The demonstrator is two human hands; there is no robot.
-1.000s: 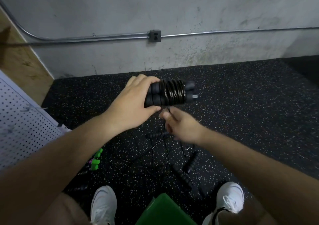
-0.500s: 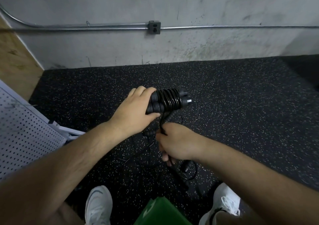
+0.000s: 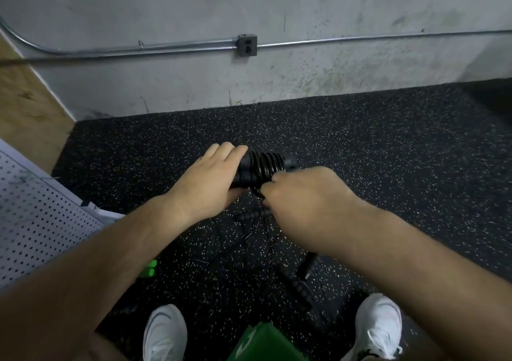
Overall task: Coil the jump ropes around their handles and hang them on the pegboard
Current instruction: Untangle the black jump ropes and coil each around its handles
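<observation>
A white pegboard [image 3: 36,222] fills the far left, above the speckled rubber floor [image 3: 388,139]; near its lower edge lie green jump-rope handles [image 3: 149,268], partly hidden by the left forearm; the left hand [image 3: 210,180] is raised at centre, its fingers wrapped round the left end of a pair of black handles [image 3: 245,171], held side by side and roughly level; a black cord [image 3: 267,164] is coiled in tight turns round their middle; the right hand [image 3: 307,194] meets the coil from the right, fingers curled and pinching the cord at its lower edge; loose black handles [image 3: 309,266] lie on the floor below, near a white shoe [image 3: 379,324].
</observation>
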